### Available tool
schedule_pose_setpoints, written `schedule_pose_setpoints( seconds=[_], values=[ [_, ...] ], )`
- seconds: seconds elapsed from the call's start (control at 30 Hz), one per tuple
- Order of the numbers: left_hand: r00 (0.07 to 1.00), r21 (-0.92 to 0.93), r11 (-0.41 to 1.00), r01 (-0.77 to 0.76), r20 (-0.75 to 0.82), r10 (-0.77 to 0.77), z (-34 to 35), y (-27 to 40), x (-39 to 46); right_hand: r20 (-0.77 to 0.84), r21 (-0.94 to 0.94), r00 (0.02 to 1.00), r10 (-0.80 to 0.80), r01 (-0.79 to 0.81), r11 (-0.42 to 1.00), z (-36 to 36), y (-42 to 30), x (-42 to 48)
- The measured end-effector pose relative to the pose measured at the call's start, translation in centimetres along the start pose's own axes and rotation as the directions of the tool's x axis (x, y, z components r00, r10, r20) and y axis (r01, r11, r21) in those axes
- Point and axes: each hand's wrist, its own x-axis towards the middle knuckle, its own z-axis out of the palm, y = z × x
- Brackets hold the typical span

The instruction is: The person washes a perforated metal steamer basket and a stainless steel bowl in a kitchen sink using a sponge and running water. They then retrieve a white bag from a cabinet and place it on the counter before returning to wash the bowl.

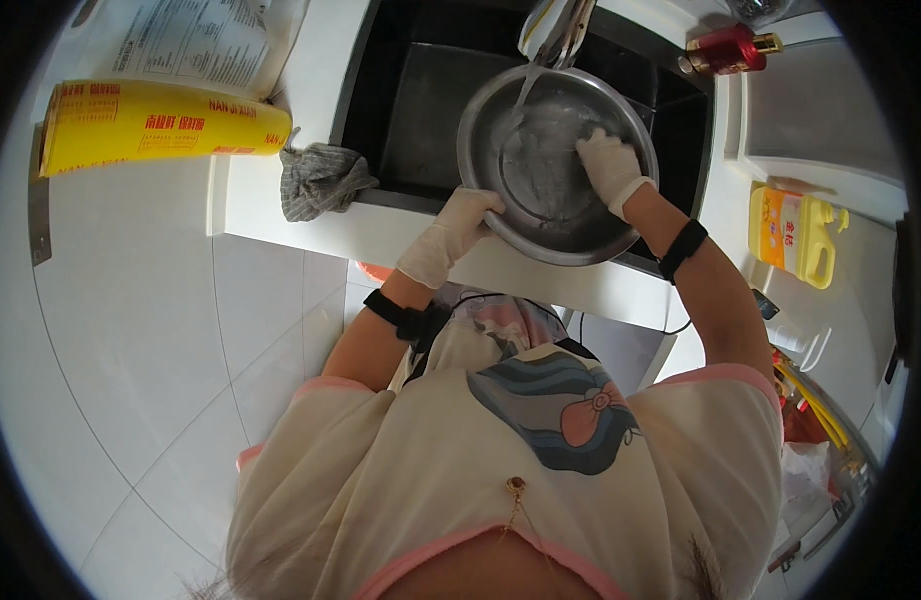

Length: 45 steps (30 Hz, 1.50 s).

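A round stainless steel basin (573,259) rests over the dark sink (423,112), near its front edge. My left hand (460,225), in a pale disposable glove, grips the basin's rim at the lower left. Inside the basin at the right is my right hand (612,166), gloved alike, its fingers curled near the wall; whether it holds anything cannot be told. Water runs from the faucet (554,34) into the basin, where a shallow layer of water shows.
A grey striped cloth (324,180) hangs at the sink's left corner. Left of it lies a yellow cling film box (167,127). To the right are a red bottle (730,51) with a gold cap and a yellow pump jug (794,234). The white counter edge (520,277) runs before me.
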Motion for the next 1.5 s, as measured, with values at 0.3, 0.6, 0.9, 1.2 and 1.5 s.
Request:
schedule_pose_setpoints(
  seconds=[0.3,0.6,0.9,1.2,1.5],
  values=[
    [0.992,0.182,0.979,-0.089,0.107,0.071,0.6,-0.4,-0.4,-0.134,0.884,0.926,-0.354,0.272,0.379,-1.1,-4.8,-1.2],
    [0.995,0.186,0.977,-0.103,0.034,0.098,1.5,-0.9,-1.3,-0.467,0.737,0.873,0.140,0.297,0.607,-4.4,-7.6,5.7],
    [0.993,0.013,0.995,-0.097,-0.061,0.097,2.2,-0.6,-1.4,0.047,0.884,0.777,0.627,-0.325,0.336,0.8,-2.5,7.4],
    [0.977,0.268,0.943,-0.195,-0.028,0.210,0.3,-1.0,0.3,-0.011,0.955,0.947,-0.321,0.105,0.279,1.8,-9.2,1.0],
    [0.991,-0.076,0.991,-0.110,-0.090,0.103,0.0,-0.2,0.1,-0.539,0.060,0.816,-0.207,0.282,0.958,2.0,2.6,-4.8]
  ],
)
